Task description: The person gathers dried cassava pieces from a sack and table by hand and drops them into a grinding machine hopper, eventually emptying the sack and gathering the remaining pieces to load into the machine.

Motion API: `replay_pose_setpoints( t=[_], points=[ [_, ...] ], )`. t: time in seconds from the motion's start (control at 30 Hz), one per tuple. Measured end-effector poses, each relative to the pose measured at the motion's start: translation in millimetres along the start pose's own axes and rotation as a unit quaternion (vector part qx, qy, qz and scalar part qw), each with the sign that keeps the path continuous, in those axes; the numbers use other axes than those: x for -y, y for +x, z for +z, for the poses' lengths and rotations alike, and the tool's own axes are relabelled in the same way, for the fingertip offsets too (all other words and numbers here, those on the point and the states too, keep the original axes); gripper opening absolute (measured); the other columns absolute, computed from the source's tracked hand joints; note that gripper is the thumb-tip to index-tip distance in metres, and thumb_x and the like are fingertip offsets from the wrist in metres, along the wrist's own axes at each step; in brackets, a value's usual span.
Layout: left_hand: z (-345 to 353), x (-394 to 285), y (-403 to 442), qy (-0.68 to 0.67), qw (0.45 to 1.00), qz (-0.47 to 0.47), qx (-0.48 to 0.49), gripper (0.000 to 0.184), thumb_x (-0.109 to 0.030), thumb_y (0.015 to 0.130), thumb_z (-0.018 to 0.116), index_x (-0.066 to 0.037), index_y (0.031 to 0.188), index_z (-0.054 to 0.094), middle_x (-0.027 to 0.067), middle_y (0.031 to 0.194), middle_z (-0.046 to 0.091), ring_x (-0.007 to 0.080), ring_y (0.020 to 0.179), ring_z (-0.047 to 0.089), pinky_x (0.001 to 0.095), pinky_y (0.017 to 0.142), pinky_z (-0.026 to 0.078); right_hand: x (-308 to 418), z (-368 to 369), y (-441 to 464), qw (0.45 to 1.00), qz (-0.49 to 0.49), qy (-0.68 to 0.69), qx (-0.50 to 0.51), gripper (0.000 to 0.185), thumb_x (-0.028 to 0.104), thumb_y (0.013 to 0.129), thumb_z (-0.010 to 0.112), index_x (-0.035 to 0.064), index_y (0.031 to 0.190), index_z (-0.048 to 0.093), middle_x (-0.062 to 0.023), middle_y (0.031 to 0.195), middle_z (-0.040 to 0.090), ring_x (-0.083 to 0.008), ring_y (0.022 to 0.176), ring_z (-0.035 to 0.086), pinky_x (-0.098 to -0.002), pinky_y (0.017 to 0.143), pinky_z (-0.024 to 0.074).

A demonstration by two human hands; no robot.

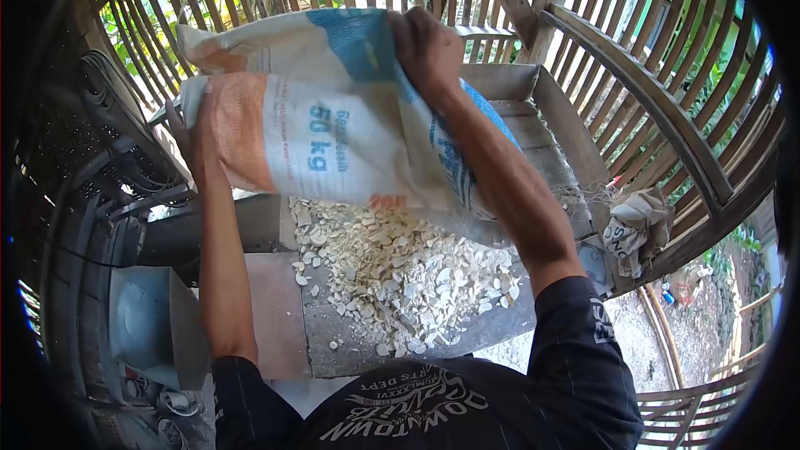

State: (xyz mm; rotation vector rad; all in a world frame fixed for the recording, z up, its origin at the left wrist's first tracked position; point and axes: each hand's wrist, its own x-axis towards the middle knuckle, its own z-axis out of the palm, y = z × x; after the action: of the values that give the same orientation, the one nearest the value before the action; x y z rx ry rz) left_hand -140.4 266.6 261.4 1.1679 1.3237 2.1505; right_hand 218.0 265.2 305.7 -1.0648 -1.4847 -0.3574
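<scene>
Two bare hands suspend one woven plastic sack (pixel 333 142) above a heap of pale chips (pixel 408 275). The sack is white with an orange band at its left end and blue panels toward its right; its fabric is creased and its outline is irregular. The chips are thin, dry-looking, off-white pieces, some rounded and some broken, mixed with finer fragments. They lie on a worn grey wooden tray (pixel 512 321), directly beneath and on the near side of the sack. Raised boards edge the far part of the tray.

Left hand (pixel 196 129): closed on the left end of the sack, gripping a fold of the fabric; forearm extended forward, nearly straight. Right hand (pixel 427 54): closed in a fist on the upper edge, at the blue area, knuckles up; forearm angled forward and inward across the sack's right side. The right hand is farther forward than the left.

Markings: the sack carries "50 kg" in large blue characters, turned sideways, with a smaller blurred word beside it and reddish print near the lower edge. The black shirt (pixel 417 408) reads "DOWNTOWN" and "DEPT".

Surroundings: a crumpled, pale printed sack (pixel 637 229) lies at the right of the tray. A box-shaped metal hopper (pixel 142 317) stands at the left. Curved wooden slats (pixel 692 42) form the enclosure, with greenery visible through the gaps.
</scene>
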Motion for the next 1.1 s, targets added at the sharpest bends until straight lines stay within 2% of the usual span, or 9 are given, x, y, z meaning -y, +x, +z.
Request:
replay_pose_setpoints(
  t=[0.27,0.37,0.5,0.67,0.73,0.8,0.87,0.93,1.1],
  points=[
    [61.6,-14.9,-149.2,-0.031,0.973,0.078,0.216,0.119,-0.051,0.076,0.087,0.008,0.157,0.023,0.025,0.159,0.033,0.0342,0.148,0.032,0.0411,0.123,0.021,9.5,10.5,9.2,0.913,0.247,0.324,0.013,0.041,0.035,0.104,0.057,-0.0011,0.087,0.064,-0.0091,0.077,0.064,-0.0099,0.075,0.056,-0.0303,0.066,0.0471],
    [95.5,18.4,-181.8,-0.04,0.955,0.12,0.269,0.111,-0.063,0.084,0.073,0.002,0.158,0.024,0.0193,0.155,0.041,0.0327,0.143,0.04,0.0408,0.12,0.029,27.6,26.4,-30.6,0.853,0.324,0.397,0.102,0.03,0.027,0.105,0.056,-0.0011,0.105,0.065,-0.0131,0.093,0.067,-0.0198,0.09,0.061,-0.0344,0.079,0.0498],
    [130.8,18.3,-204.0,-0.381,0.843,-0.28,0.256,0.081,-0.055,0.093,0.063,-0.001,0.149,0.04,0.0148,0.142,0.052,0.0288,0.13,0.052,0.0382,0.111,0.041,59.4,14.5,-90.4,0.767,0.357,0.493,0.202,0.043,0.027,0.101,0.062,0.0012,0.135,0.058,-0.0219,0.12,0.069,-0.0354,0.117,0.064,-0.0404,0.101,0.0488],
    [149.1,45.9,-205.3,-0.438,0.817,-0.294,0.233,0.043,-0.034,0.103,0.049,-0.003,0.131,0.059,0.012,0.125,0.064,0.0251,0.117,0.062,0.0387,0.103,0.048,55.4,-62.4,-114.1,0.898,0.26,0.291,0.203,0.056,0.035,0.098,0.067,-0.0002,0.14,0.055,-0.0203,0.129,0.066,-0.0359,0.12,0.062,-0.0406,0.104,0.0465],
    [162.3,43.7,-211.0,-0.382,0.857,-0.301,0.169,0.043,-0.034,0.103,0.05,-0.002,0.13,0.06,0.0118,0.124,0.065,0.0256,0.115,0.063,0.0394,0.102,0.048,27.0,-110.7,-125.4,0.989,-0.048,-0.14,0.011,0.075,0.049,0.09,0.073,-0.0028,0.14,0.051,-0.0262,0.134,0.059,-0.0389,0.121,0.06,-0.0446,0.102,0.0477],
    [170.8,27.0,-234.0,-0.413,0.837,-0.302,0.195,0.04,-0.034,0.104,0.05,-0.003,0.127,0.061,0.011,0.125,0.065,0.0255,0.114,0.063,0.0405,0.101,0.049,-23.7,-120.4,-143.3,0.964,0.161,-0.211,0.007,0.095,0.055,0.085,0.077,-0.0005,0.15,0.037,-0.025,0.145,0.049,-0.0354,0.127,0.056,-0.0424,0.104,0.0482],
    [191.3,17.1,-277.4,-0.446,0.796,-0.323,0.251,0.041,-0.039,0.104,0.05,-0.006,0.126,0.061,0.0087,0.121,0.065,0.0242,0.113,0.062,0.04,0.101,0.05,-25.3,-143.6,-131.6,0.794,0.418,0.425,0.117,0.111,0.059,0.08,0.08,-0.0008,0.155,0.024,-0.0238,0.146,0.049,-0.0334,0.134,0.051,-0.042,0.109,0.0458],
    [212.5,6.0,-319.4,-0.487,0.731,-0.372,0.3,0.044,-0.041,0.103,0.054,-0.005,0.127,0.06,0.0062,0.119,0.063,0.0197,0.109,0.062,0.0359,0.096,0.052,-49.0,-131.8,-141.4,0.676,0.487,0.544,0.098,0.094,0.047,0.084,0.082,-0.002,0.15,0.034,-0.0202,0.137,0.057,-0.028,0.119,0.061,-0.041,0.1,0.0521],
    [251.0,16.7,-345.6,-0.424,0.684,-0.442,0.396,0.046,-0.048,0.104,0.051,-0.009,0.129,0.059,0.0036,0.116,0.064,0.0182,0.106,0.065,0.0345,0.091,0.054,-85.5,-162.3,-107.9,0.774,0.511,0.374,0.014,0.047,0.013,0.077,0.083,-0.0053,0.117,0.067,-0.0137,0.106,0.073,-0.023,0.09,0.071,-0.0357,0.085,0.0571]
  ],
)
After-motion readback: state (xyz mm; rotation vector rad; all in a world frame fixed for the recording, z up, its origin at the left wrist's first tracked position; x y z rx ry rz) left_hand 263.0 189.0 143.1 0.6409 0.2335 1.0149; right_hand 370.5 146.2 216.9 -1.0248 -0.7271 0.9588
